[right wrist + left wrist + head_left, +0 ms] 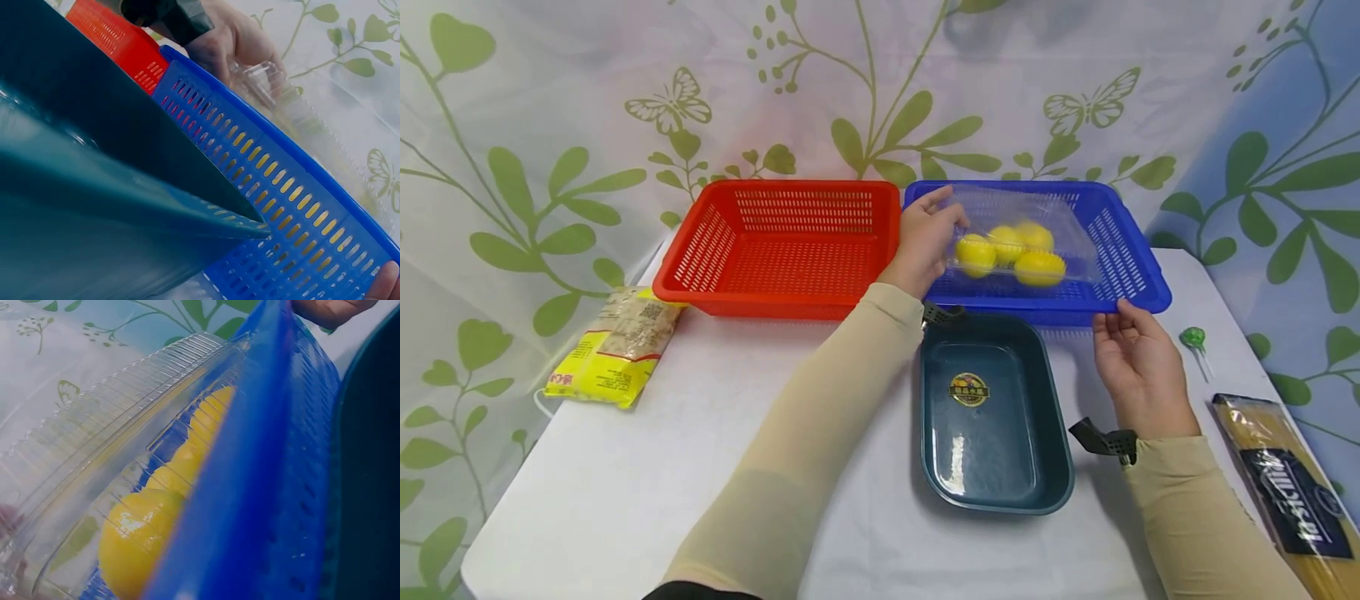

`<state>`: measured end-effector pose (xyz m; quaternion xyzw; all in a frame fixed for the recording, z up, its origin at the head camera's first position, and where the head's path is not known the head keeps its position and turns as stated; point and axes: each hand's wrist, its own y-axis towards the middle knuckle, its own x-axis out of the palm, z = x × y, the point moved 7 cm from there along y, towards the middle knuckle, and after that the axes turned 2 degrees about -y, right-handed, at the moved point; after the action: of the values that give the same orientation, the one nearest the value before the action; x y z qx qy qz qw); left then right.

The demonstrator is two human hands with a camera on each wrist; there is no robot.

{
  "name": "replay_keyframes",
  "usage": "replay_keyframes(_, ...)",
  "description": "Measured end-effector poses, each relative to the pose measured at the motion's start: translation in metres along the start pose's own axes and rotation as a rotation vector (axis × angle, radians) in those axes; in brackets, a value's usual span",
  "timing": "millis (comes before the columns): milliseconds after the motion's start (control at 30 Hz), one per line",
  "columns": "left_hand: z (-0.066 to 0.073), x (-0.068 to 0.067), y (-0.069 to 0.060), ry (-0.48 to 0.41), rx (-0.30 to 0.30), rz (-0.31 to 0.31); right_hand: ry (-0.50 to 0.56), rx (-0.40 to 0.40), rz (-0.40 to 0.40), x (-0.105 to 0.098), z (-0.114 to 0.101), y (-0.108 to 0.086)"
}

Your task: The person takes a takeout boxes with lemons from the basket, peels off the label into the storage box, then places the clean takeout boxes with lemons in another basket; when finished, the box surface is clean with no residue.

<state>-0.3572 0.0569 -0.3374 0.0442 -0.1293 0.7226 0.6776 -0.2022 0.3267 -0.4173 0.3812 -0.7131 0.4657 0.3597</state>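
My left hand (pixel 925 237) pinches the left end of a clear plastic container (pixel 1067 225) over the blue basket (pixel 1138 258). Several yellow fruits, lemon-like (pixel 1040 268), show through the plastic. Seen from the left wrist, the container's ridged wall (pixel 144 394) rises beside the yellow fruits (pixel 140 534); whether they lie inside it or under it I cannot tell. At the basket's front right corner, my right hand (pixel 1142 362) grips the rim, thumb on top and fingers curled at the outer side. The right wrist view shows a fingertip (pixel 384 281) on that rim.
A red basket (pixel 805 258) stands left of the blue one. In front is a dark teal tray (pixel 992 450) with a gold label. A yellow food bag (pixel 617 346) lies far left. On the right are a green lollipop (pixel 1193 337) and a pack of pasta (pixel 1292 492).
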Motion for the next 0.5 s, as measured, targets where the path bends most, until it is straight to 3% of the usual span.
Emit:
replay_keyframes(200,-0.012,0.000,0.001,0.012,-0.025,0.013,-0.001,0.008,0.013,-0.002,0.001,-0.001)
replay_keyframes(500,-0.016,0.007,0.001,0.046,-0.057,0.014,-0.010,-0.003,-0.005,-0.002,-0.002,-0.002)
